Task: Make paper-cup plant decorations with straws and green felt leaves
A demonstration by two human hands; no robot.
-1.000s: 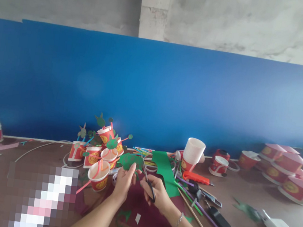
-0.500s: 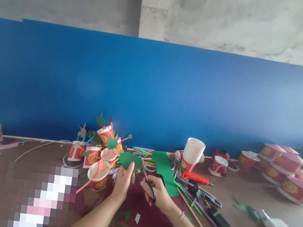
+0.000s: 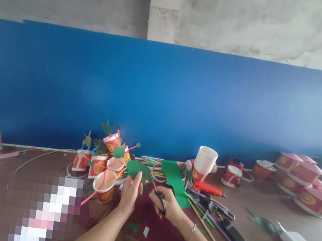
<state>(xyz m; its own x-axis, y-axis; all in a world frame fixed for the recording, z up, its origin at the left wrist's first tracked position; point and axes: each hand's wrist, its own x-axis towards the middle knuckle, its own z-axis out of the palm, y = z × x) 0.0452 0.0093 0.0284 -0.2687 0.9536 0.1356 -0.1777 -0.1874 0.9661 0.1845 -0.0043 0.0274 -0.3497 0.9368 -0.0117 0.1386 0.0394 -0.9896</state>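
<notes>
My left hand (image 3: 131, 191) pinches a piece of green paper (image 3: 137, 169) between thumb and fingers, in the middle of the view. Beside it, my right hand (image 3: 165, 204) is closed round the black handles of a pair of scissors (image 3: 159, 199). The scissor blades point up and left, by the right edge of the green paper. Under both hands lies a dark red sheet (image 3: 152, 223) with a small white scrap (image 3: 146, 232) and green offcuts (image 3: 131, 230) on it. A long green strip (image 3: 174, 179) lies behind my right hand.
Red paper cups with straws and green shapes (image 3: 105, 188) stand at left. Right of the hands are stacked white cups (image 3: 205, 161), an orange cutter (image 3: 208, 188), straws, a wooden stick (image 3: 206, 227) and a black object (image 3: 232, 233). Pink-topped cups (image 3: 315, 200) stand far right.
</notes>
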